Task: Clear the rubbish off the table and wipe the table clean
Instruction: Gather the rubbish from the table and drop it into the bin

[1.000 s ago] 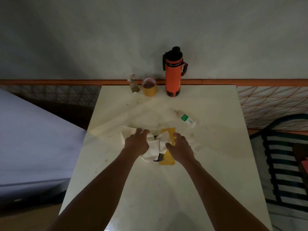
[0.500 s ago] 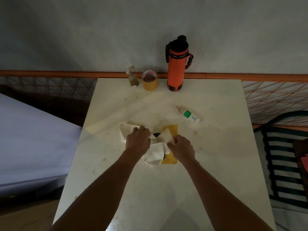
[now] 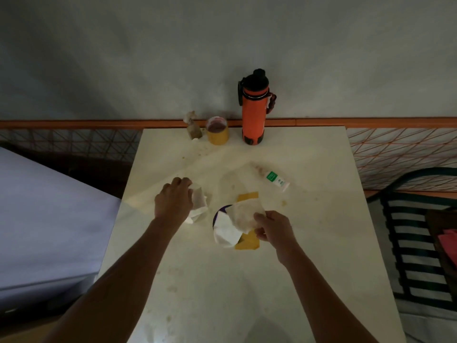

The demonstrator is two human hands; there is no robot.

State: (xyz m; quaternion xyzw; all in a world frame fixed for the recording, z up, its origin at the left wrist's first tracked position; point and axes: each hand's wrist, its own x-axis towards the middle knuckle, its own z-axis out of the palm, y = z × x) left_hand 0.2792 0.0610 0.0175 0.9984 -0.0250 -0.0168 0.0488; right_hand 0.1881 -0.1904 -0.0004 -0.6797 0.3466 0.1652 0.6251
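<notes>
My left hand (image 3: pixel 174 203) grips a crumpled white paper (image 3: pixel 199 203) at the table's left middle. A second stained white paper (image 3: pixel 236 220) is pinched in my right hand (image 3: pixel 270 227), over a dark round object (image 3: pixel 220 211) and a yellow sheet (image 3: pixel 248 241). The cream table (image 3: pixel 247 293) is speckled with stains and crumbs. A small tube with a green label (image 3: pixel 274 179) lies to the right of the papers.
At the table's far edge stand an orange bottle (image 3: pixel 254 112), a yellow cup (image 3: pixel 217 133) and a small crumpled wrapper (image 3: pixel 193 127). A bed (image 3: pixel 37 219) lies to the left. A dark slatted chair (image 3: pixel 420 243) stands to the right.
The papers, bunched together under both hands before, are now pulled apart. My left hand has moved left with one piece and my right hand has lifted the other.
</notes>
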